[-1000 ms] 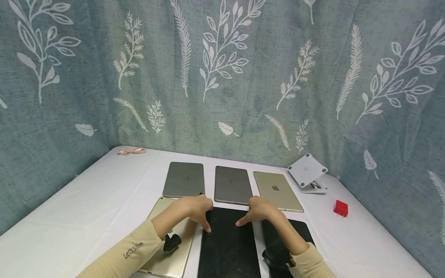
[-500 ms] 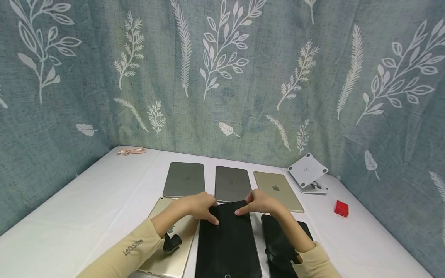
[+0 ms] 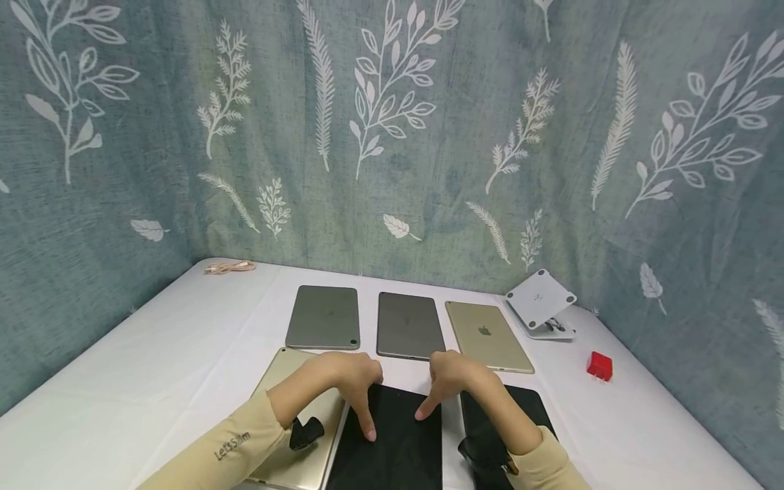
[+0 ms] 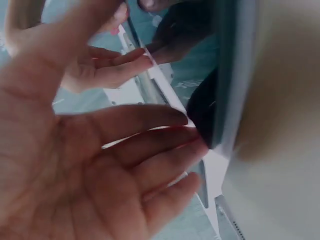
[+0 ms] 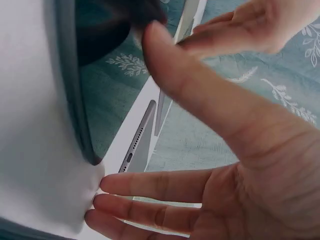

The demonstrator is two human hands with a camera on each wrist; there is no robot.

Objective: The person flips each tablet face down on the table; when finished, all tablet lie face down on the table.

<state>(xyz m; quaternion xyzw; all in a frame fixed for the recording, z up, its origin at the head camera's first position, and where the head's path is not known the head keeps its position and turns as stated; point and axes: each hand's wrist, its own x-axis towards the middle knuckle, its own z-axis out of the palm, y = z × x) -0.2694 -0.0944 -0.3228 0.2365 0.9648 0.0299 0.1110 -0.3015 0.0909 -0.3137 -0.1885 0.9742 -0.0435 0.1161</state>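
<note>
A black-fronted tablet (image 3: 392, 452) lies at the middle front of the table, its near end cut off by the frame. My left hand (image 3: 354, 384) is at its far left corner, thumb on the dark screen. In the left wrist view, the left fingers (image 4: 170, 120) extend to the tablet's edge. My right hand (image 3: 452, 382) is at the far right corner, its thumb also over the screen. The right wrist view has the right fingers (image 5: 155, 185) nearly straight, tips against the white surface beside the screen's corner. Neither hand visibly grips the tablet.
A gold tablet (image 3: 306, 466) lies left, under my left forearm; another black tablet (image 3: 528, 406) lies right. Behind are two grey tablets (image 3: 324, 316) and a gold one (image 3: 488, 335). A folding stand (image 3: 539, 299), red charger (image 3: 599, 366) and coiled cable (image 3: 229, 267) lie farther out.
The middle tablet's far edge rose and went forward, then came back toward me, with the tablet shifted slightly left. Both hands moved with it and their thumbs now lie nearer to me.
</note>
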